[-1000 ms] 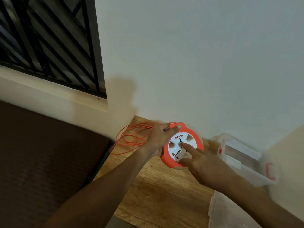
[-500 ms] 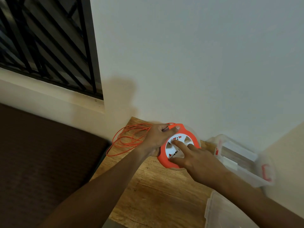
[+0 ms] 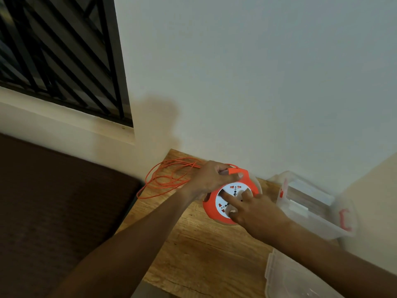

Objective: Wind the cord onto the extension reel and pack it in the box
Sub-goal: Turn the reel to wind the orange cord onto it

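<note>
The reel [image 3: 231,201] sits on the bench [image 3: 206,250], close to the wall [image 3: 247,82] behind it. Loose cord [image 3: 165,181] lies to its left, spilling over the bench's left edge. The box [image 3: 315,208] stands to the reel's right, against the wall. The lid [image 3: 287,278] lies nearer, at the bench's right front. A window [image 3: 58,50] is up on the left.

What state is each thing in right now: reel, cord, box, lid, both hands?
Reel: on the table, held by both hands.
Cord: mostly unwound, loose loops left of the reel.
Box: open, right of the reel, reel not in it.
Lid: off, lying at the near right.
Left hand: gripping the reel's top edge.
Right hand: fingers on the reel's white face.
</note>
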Motion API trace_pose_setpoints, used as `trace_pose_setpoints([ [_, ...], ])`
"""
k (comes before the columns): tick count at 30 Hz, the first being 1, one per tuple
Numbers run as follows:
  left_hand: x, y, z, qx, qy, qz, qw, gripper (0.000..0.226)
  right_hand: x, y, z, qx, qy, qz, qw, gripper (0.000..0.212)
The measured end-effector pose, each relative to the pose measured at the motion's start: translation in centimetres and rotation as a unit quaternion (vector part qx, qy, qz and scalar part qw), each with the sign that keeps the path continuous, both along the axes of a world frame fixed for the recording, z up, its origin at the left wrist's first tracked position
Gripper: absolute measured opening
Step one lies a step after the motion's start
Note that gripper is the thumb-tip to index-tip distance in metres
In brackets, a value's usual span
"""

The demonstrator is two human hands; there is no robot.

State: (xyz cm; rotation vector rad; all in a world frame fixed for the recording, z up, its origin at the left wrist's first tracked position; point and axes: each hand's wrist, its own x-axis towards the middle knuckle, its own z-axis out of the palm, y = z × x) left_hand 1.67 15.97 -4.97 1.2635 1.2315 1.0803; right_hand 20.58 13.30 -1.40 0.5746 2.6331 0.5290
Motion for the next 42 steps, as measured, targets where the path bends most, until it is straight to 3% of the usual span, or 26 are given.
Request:
trace_pose_setpoints([
  [5,-0.2,-0.2,0.6,0.000,0.043,-0.016,0.999,0.032,-0.2,-0.4,-0.6,0.010,0.000,-0.013,1.000,0.062],
  [9,-0.2,-0.4,1.6,0.002,0.130,-0.027,0.991,0.036,-0.4,-1.6,-0.3,0.017,0.021,-0.029,0.999,0.057],
  [11,-0.3,-0.3,1.5,0.010,0.141,-0.035,0.989,0.052,-0.8,-2.3,-0.2,0.032,0.020,-0.035,0.999,0.059],
  [13,-0.9,-0.5,0.9,0.011,0.115,-0.026,0.993,0.057,-1.1,-2.5,-0.1,0.035,0.024,-0.053,0.998,0.064],
  [16,-1.6,-0.9,-0.5,-0.026,0.042,0.000,0.999,0.045,-1.1,-1.4,0.4,0.032,0.057,-0.088,0.994,0.078],
  [20,-1.0,-1.6,-2.3,-0.102,-0.093,0.050,0.989,0.041,-1.5,-1.0,0.6,0.048,0.088,-0.116,0.988,0.084],
  [25,-1.6,-3.0,-3.4,-0.120,-0.132,0.054,0.983,0.026,-1.9,-2.4,-1.6,-0.001,0.115,-0.150,0.982,0.102],
  [30,-2.7,-4.3,-3.6,-0.134,-0.129,0.074,0.980,0.054,-2.8,-3.4,-2.3,-0.024,0.133,-0.151,0.979,0.078],
  [34,-4.2,-4.6,-3.1,-0.142,-0.117,0.078,0.980,0.047,-2.0,-2.9,-2.4,-0.050,0.069,-0.077,0.993,0.052],
  [42,-5.1,-5.6,-2.0,-0.117,-0.053,0.063,0.990,0.041,-3.4,-3.4,-2.3,-0.043,0.012,-0.059,0.997,0.042],
])
